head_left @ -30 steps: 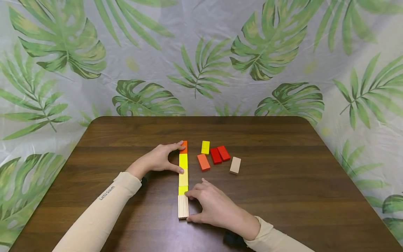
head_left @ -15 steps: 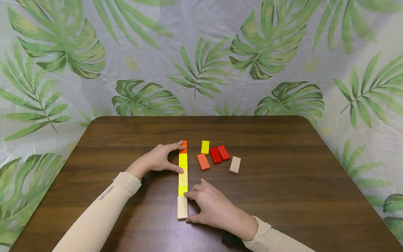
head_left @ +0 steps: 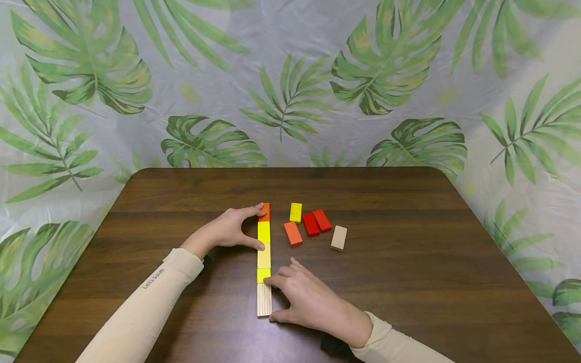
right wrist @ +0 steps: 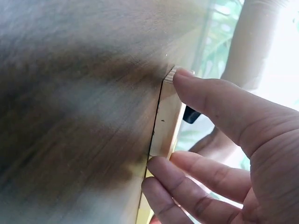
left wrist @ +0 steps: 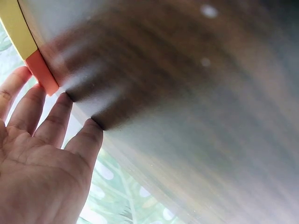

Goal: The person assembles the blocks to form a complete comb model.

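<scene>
A straight row of blocks runs toward me on the table in the head view: an orange block (head_left: 267,207) at the far end, a yellow block (head_left: 264,232), a pale yellow block (head_left: 264,260), another yellow block (head_left: 261,275), and a plain wooden block (head_left: 264,302) nearest. My left hand (head_left: 228,227) touches the orange block with extended fingers (left wrist: 35,100); its thumb rests by the pale yellow block. With the thumb at its near end and the fingers (right wrist: 166,175) along its side, my right hand (head_left: 304,297) holds the wooden block.
Right of the row lie loose blocks: a yellow one (head_left: 296,212), an orange one (head_left: 293,234), two red ones (head_left: 311,224) and a plain wooden one (head_left: 339,238). They lie on the dark wooden table (head_left: 408,262). A leaf-patterned cloth (head_left: 308,85) hangs behind.
The wooden block has shifted very slightly, first left, then back right into line with the row. My right index finger has crept slightly left. My left hand stays in place.
</scene>
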`<state>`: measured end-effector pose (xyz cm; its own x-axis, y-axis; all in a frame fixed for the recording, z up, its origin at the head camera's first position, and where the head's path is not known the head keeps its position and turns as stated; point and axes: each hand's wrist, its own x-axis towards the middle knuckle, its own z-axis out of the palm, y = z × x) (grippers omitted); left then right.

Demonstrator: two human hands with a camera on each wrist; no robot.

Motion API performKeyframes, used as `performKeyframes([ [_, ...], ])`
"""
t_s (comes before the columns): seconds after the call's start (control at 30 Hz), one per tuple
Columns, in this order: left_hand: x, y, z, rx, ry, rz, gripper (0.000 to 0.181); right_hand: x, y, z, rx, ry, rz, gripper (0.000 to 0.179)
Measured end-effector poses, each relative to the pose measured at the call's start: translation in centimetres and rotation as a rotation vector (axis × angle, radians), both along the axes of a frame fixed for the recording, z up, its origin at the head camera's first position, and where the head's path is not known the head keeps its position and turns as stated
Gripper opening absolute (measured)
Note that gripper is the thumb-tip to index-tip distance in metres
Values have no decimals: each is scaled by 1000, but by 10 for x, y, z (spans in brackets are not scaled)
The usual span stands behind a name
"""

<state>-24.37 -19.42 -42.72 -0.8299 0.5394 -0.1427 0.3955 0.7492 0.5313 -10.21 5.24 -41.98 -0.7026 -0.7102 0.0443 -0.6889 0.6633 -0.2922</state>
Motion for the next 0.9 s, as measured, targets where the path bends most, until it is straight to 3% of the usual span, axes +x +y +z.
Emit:
performKeyframes([
  [0.6, -3, 2, 1, -2, 5, -18, 109, -3, -1, 0, -18, -12, -1, 54],
  [0.9, -7, 1, 1, -14, 1, 3, 113, -5, -1, 1, -25, -5, 5, 54],
])
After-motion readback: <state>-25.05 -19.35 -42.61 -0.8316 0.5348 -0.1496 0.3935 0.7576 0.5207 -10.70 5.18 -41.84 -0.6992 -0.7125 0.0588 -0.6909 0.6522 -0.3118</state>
